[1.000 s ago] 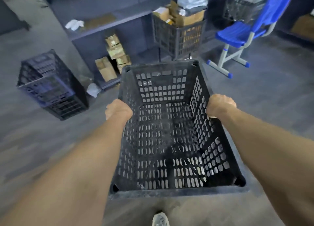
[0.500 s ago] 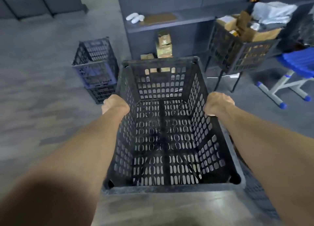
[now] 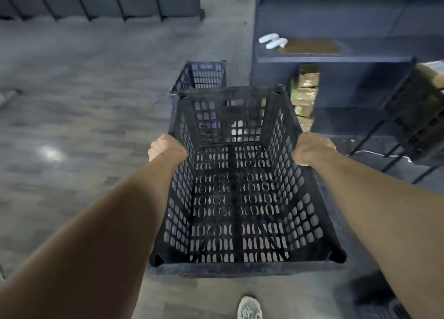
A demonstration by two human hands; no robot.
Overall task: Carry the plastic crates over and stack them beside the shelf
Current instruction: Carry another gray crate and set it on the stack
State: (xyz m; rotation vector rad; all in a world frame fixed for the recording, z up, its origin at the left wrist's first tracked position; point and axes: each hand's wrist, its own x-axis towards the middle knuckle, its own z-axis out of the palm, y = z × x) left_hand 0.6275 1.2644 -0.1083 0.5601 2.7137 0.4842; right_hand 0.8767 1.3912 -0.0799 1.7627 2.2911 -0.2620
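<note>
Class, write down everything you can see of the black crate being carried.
The black crate looks like hard, dusty plastic: rectangular, open-topped, walls and base pierced with rows of small slots, with a solid rim. It is empty, upright and held above the floor. The left hand grips its left rim, the right hand its right rim. Beyond its far end a blue crate stands on the floor beside the shelf.
</note>
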